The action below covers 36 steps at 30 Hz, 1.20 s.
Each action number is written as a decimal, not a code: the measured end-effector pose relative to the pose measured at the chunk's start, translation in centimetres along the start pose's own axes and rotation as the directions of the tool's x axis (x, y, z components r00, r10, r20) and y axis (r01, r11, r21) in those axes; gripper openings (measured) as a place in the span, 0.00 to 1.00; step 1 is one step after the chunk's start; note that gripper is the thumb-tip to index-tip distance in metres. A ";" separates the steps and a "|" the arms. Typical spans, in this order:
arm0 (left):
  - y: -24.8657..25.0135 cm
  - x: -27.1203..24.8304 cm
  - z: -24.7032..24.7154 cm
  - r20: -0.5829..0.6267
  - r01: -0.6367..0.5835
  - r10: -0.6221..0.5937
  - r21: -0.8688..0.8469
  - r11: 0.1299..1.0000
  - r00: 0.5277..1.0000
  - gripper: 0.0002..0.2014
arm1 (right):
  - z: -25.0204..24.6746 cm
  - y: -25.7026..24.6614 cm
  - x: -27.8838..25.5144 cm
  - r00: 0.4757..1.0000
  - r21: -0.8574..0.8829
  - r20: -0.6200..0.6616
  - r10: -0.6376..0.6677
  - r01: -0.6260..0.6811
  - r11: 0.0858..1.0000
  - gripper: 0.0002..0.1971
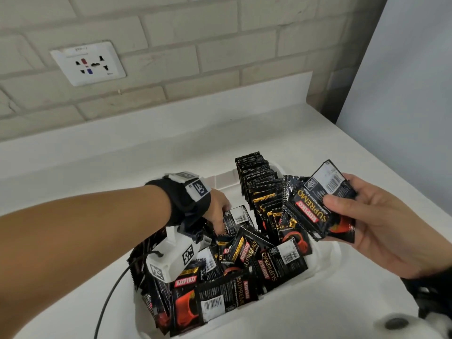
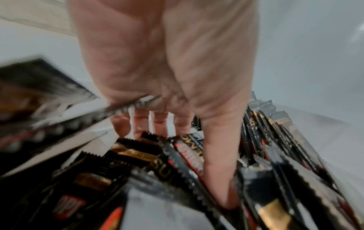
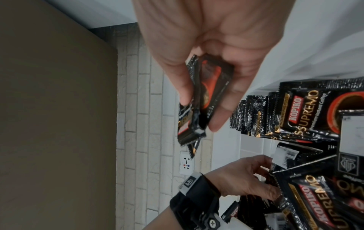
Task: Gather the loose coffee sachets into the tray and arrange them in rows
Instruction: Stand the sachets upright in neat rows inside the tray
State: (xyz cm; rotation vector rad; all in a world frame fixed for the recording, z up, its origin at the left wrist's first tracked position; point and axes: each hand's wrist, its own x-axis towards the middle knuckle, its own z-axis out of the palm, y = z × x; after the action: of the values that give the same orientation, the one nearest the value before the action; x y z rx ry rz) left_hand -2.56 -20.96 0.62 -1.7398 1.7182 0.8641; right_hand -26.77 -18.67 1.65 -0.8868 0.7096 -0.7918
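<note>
A white tray point(image 1: 326, 261) sits on the white counter, filled with black Kopiko Supremo sachets. Several stand upright in a tidy row point(image 1: 259, 182) along its far right side. The others lie in a loose pile point(image 1: 247, 260) across the middle and front. My left hand point(image 1: 220, 217) dips into the pile's far side. Its thumb and fingers point(image 2: 155, 123) straddle sachets point(image 2: 189, 154), and the blur hides whether they pinch one. To the right of the tray and above it, my right hand point(image 1: 342, 201) grips a small stack of sachets point(image 1: 308, 211), thumb on top point(image 3: 206, 87).
A brick wall with a white socket point(image 1: 88, 63) stands behind the counter point(image 1: 122, 167). The counter's edge runs diagonally at the right, against a pale panel point(image 1: 403, 81). A black cable point(image 1: 107, 302) trails from my left wrist. A white object with a dark hole point(image 1: 396, 322) sits at the bottom right.
</note>
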 end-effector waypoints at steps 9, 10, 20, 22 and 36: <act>0.0 -0.2 -1.1 0.069 0.012 -0.014 0.025 1.000 0.998 0.30 | 0.1 0.1 -0.1 1.000 -0.007 -0.014 0.006 -0.006 1.000 0.40; -0.2 -0.3 -1.3 0.061 0.013 -0.013 0.005 1.000 0.998 0.29 | 0.1 0.1 -0.1 1.000 -0.008 -0.015 0.006 -0.006 1.000 0.40; -3.2 -1.3 -2.4 0.019 -0.026 0.029 -0.131 0.991 0.999 0.12 | 0.8 0.3 -0.1 1.000 -0.002 -0.008 0.009 -0.009 1.000 0.40; -3.6 -1.6 -2.6 0.000 -0.049 0.049 -0.151 0.987 0.999 0.13 | 0.8 0.3 -0.2 1.000 0.001 -0.009 0.004 -0.004 1.000 0.39; -5.9 -3.3 -3.3 -0.329 -0.224 0.134 -0.254 0.941 0.935 0.12 | 1.6 -0.1 -0.5 1.000 -0.006 -0.006 -0.006 0.006 1.000 0.43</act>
State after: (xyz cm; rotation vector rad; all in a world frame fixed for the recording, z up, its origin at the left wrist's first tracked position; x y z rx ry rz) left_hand 3.65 -21.11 4.94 -2.0162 2.0683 1.0083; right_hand -25.74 -17.66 2.54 -0.8926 0.7151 -0.7984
